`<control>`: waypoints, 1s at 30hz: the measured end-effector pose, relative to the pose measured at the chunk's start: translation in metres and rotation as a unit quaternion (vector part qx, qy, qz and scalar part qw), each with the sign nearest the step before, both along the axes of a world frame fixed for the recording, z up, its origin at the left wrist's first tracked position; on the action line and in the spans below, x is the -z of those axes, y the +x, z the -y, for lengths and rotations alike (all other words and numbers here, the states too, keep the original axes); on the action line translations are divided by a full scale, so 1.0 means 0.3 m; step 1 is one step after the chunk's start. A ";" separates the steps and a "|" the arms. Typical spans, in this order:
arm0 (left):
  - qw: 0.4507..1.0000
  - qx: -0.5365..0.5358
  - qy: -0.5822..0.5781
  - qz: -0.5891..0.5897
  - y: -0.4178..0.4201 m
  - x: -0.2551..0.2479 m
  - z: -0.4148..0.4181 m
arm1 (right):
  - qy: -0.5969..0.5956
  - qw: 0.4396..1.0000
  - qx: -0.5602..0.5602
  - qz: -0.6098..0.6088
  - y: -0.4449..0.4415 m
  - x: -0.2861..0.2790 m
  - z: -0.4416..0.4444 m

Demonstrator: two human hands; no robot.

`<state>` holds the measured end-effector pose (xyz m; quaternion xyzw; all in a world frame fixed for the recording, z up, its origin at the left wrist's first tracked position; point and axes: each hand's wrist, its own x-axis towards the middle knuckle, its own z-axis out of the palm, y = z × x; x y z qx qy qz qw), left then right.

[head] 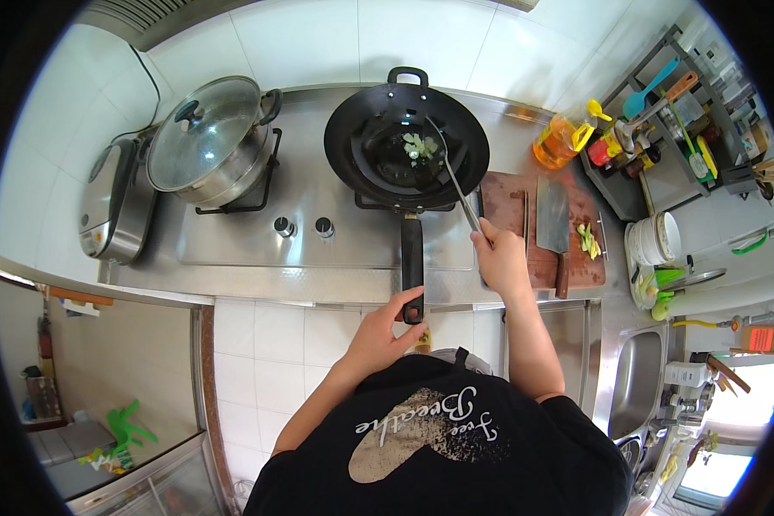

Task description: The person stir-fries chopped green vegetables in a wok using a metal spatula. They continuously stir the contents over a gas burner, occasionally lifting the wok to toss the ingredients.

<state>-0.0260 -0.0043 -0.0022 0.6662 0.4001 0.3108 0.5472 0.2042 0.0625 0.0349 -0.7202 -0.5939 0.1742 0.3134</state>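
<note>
A black wok [374,174] stands on the right burner, with chopped pale green pieces [419,147] in shiny liquid at its middle. At the end of the wok's black handle [412,251] is my left hand [380,332], its thumb and fingers around the tip. My right hand [502,255] grips a metal spatula [458,180], whose head reaches into the wok beside the pieces. Right of that hand lies a reddish-brown cutting board [513,193], bearing a cleaver [553,213], chopsticks [525,222] and cut yellow-green vegetable pieces [588,242].
On the left burner sits a steel pot [232,174] under a glass lid [216,138]. A rice cooker [119,200] stands farther left. An oil jug [555,145], a rack of bottles [619,180], stacked bowls [658,238] and a sink [635,380] are on the right.
</note>
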 end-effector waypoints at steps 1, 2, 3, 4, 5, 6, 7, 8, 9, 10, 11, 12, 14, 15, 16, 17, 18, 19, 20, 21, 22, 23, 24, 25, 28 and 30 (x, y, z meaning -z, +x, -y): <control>1.000 0.001 0.003 0.002 0.001 -0.002 0.001 | -0.002 1.000 0.013 -0.008 -0.007 0.001 0.003; 1.000 -0.001 0.005 0.004 0.002 -0.001 -0.002 | 0.013 1.000 0.014 -0.011 -0.010 -0.003 -0.002; 1.000 -0.003 0.004 0.003 0.002 0.003 -0.002 | 0.026 0.999 0.016 -0.014 -0.013 -0.005 -0.002; 1.000 -0.004 0.004 0.003 0.002 0.006 0.000 | 0.039 0.999 0.019 -0.018 -0.014 -0.007 -0.002; 1.000 -0.005 0.001 0.003 0.002 0.007 0.001 | 0.020 1.000 0.015 -0.013 -0.012 -0.010 -0.007; 1.000 -0.005 0.000 0.003 0.003 0.006 0.000 | 0.003 1.000 0.011 -0.007 -0.007 -0.017 -0.016; 1.000 -0.006 -0.001 0.004 0.004 0.006 -0.001 | -0.015 1.000 0.007 -0.002 -0.004 -0.021 -0.021; 1.000 -0.004 0.001 0.001 0.003 0.005 0.000 | -0.005 1.000 0.010 -0.005 -0.003 -0.020 -0.016; 1.000 -0.005 0.003 -0.001 0.003 0.004 0.002 | 0.004 1.000 0.012 -0.008 -0.004 -0.017 -0.011; 1.000 -0.005 0.006 -0.004 0.003 0.004 0.003 | 0.014 1.000 0.014 -0.010 -0.004 -0.015 -0.006; 1.000 -0.007 0.004 -0.003 0.004 0.006 0.003 | 0.009 1.000 0.014 -0.023 -0.010 -0.020 -0.004; 1.000 -0.009 0.001 -0.002 0.005 0.009 0.004 | 0.004 0.999 0.016 -0.036 -0.019 -0.029 0.001; 1.000 -0.010 0.000 -0.001 0.005 0.012 0.006 | -0.005 0.999 0.009 -0.046 -0.025 -0.027 0.001; 1.000 -0.010 0.002 -0.001 0.005 0.011 0.004 | -0.007 0.999 0.001 -0.043 -0.024 -0.019 -0.005; 1.000 -0.010 0.003 0.000 0.004 0.010 0.004 | -0.010 0.999 -0.008 -0.040 -0.024 -0.014 -0.008; 1.000 -0.007 -0.003 -0.005 0.004 0.009 0.006 | -0.006 0.999 -0.006 -0.038 -0.024 -0.011 -0.004; 1.000 -0.005 -0.009 -0.010 0.004 0.008 0.006 | -0.001 0.999 -0.006 -0.036 -0.026 -0.009 0.000; 1.000 -0.003 -0.015 -0.015 0.003 0.008 0.006 | 0.004 0.999 -0.006 -0.034 -0.028 -0.009 0.001; 1.000 -0.005 -0.015 -0.010 0.002 0.007 0.004 | 0.004 0.999 -0.005 -0.035 -0.033 -0.014 -0.002; 1.000 -0.006 -0.016 -0.005 0.003 0.008 0.005 | 0.004 0.999 -0.003 -0.036 -0.038 -0.020 -0.001; 1.000 -0.007 -0.017 0.000 0.003 0.009 0.007 | 0.004 0.999 -0.001 -0.038 -0.040 -0.024 -0.001; 1.000 -0.008 -0.009 0.000 0.004 0.014 0.009 | -0.009 0.999 -0.006 -0.032 -0.037 -0.021 -0.006; 1.000 -0.010 0.000 0.001 0.004 0.021 0.007 | -0.020 0.999 -0.010 -0.027 -0.034 -0.018 -0.017; 1.000 -0.012 0.009 0.001 0.004 0.024 0.006 | -0.032 0.999 -0.015 -0.022 -0.032 -0.014 -0.023; 1.000 0.000 -0.005 -0.009 0.003 0.014 0.006 | 0.012 1.000 -0.008 -0.025 -0.030 0.002 -0.014; 1.000 -0.004 -0.002 -0.007 0.003 0.017 0.005 | 0.004 1.000 -0.010 -0.026 -0.032 0.001 -0.021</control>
